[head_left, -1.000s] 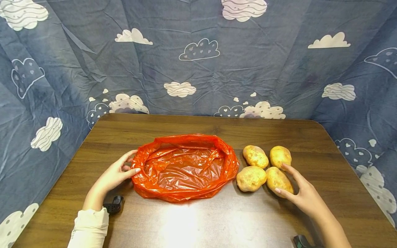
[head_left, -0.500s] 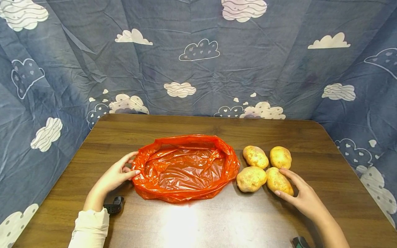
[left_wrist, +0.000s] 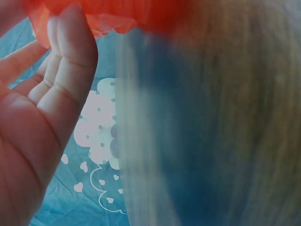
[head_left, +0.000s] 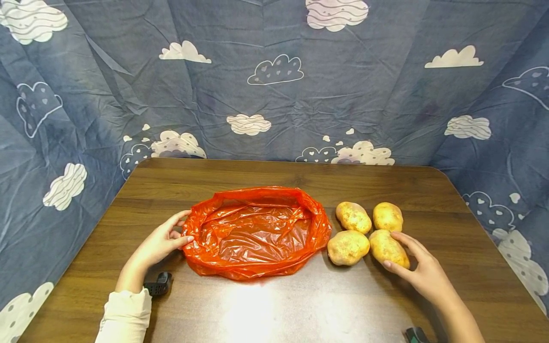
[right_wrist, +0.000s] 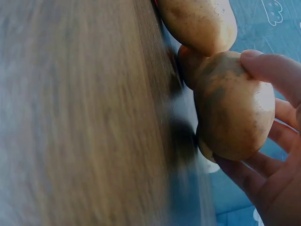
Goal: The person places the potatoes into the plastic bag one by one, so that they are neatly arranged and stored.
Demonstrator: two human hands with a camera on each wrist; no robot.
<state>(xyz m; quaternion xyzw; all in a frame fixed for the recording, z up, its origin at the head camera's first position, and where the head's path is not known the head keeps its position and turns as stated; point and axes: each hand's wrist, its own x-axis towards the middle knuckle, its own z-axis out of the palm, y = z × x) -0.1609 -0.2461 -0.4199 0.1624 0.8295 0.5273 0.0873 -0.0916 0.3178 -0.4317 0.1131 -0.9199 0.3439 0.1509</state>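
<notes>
A red plastic bag (head_left: 257, 233) lies on the table with its mouth spread wide and its rim rolled outward. My left hand (head_left: 160, 240) holds the bag's left edge between thumb and fingers; in the left wrist view the fingertips reach the red plastic (left_wrist: 155, 14). To the right of the bag, my right hand (head_left: 422, 271) grips the front right potato (head_left: 388, 248), thumb on its near side and fingers behind. The right wrist view shows this potato (right_wrist: 235, 108) between thumb and fingers. Three other potatoes sit close by: front left (head_left: 348, 247), back left (head_left: 353, 217) and back right (head_left: 388, 217).
The brown wooden table (head_left: 274, 172) has rounded far corners. A dark blue cloth (head_left: 274, 105) with cloud prints hangs behind and along both sides. Black wrist devices show beside the left forearm (head_left: 159, 284) and the right forearm (head_left: 415, 335). Light glares off the near tabletop.
My right fingers have come off the back right potato and closed round the front right one, which has shifted slightly right. The left hand and the bag have hardly moved.
</notes>
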